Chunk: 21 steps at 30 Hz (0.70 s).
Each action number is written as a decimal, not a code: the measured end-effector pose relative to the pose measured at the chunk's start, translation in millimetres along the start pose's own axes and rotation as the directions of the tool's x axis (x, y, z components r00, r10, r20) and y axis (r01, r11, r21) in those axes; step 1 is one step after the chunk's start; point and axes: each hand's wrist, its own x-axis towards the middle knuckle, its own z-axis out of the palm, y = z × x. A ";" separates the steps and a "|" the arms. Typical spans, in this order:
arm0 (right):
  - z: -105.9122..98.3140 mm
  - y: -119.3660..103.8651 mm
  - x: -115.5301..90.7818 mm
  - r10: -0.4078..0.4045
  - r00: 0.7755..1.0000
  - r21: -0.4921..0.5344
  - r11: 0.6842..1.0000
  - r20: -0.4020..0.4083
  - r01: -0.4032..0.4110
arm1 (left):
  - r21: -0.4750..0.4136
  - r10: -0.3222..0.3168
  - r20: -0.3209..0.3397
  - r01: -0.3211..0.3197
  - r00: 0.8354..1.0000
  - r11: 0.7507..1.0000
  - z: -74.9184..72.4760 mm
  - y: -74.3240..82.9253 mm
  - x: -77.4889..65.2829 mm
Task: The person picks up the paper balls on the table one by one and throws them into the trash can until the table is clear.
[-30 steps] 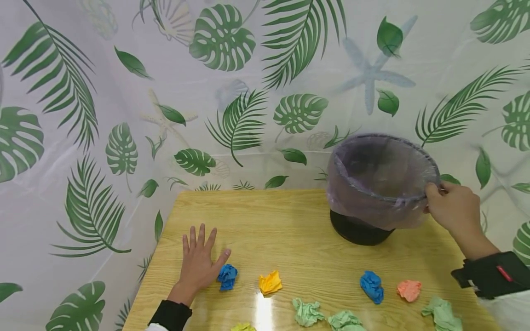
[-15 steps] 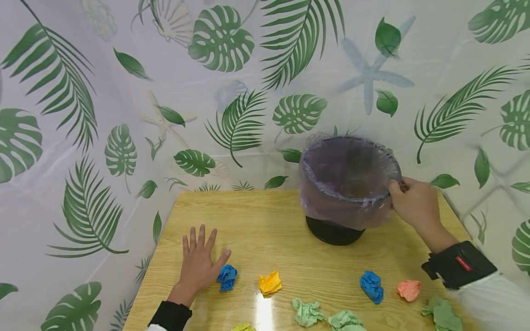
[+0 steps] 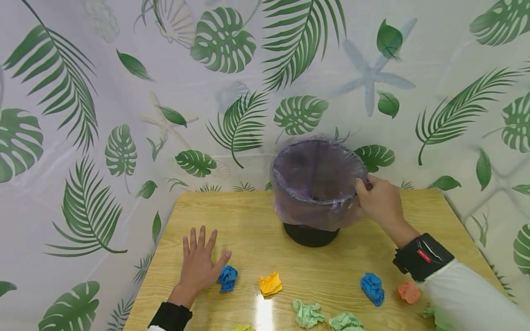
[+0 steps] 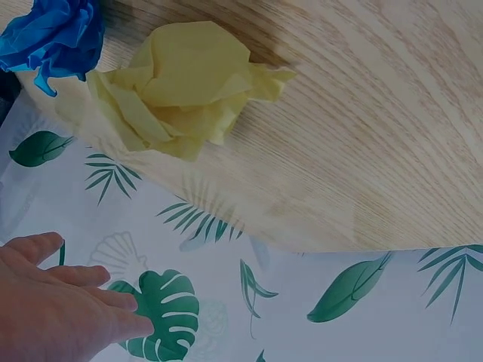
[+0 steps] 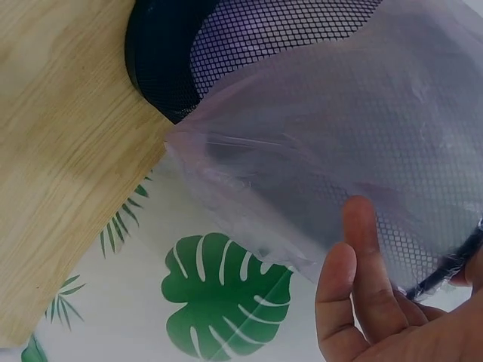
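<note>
My right hand (image 3: 381, 202) grips the right rim of a black mesh wastebasket (image 3: 310, 235) with the thumb inside the rim. A thin purple bag (image 3: 314, 214) lines the basket and is folded over its rim. In the right wrist view the mesh (image 5: 279, 30) shows above the bag, and two fingertips rest along the bag's outside. Over the table's left part, my left hand (image 3: 200, 266) lies palm down with fingers spread. Its thumb is right beside a blue crumpled paper ball (image 3: 227, 278). The left wrist view shows a yellow crumpled paper ball (image 4: 173, 90) near this hand.
Along the front of the wooden table (image 3: 232, 220) lie an orange-yellow paper ball (image 3: 270, 284), another blue one (image 3: 372, 288), a pink one (image 3: 410, 292) and several green ones (image 3: 308, 313). A leaf-print sheet (image 3: 248, 59) hangs close behind the table.
My right hand has moved the wastebasket left along the back of the table, from the right side to near the middle. My left hand has stayed in place.
</note>
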 end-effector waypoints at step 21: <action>10.0 -8.5 5.1 0.010 0.996 0.044 0.999 0.086 -0.013 | -0.013 0.007 -0.008 -0.008 1.000 1.000 7.2 2.1 2.6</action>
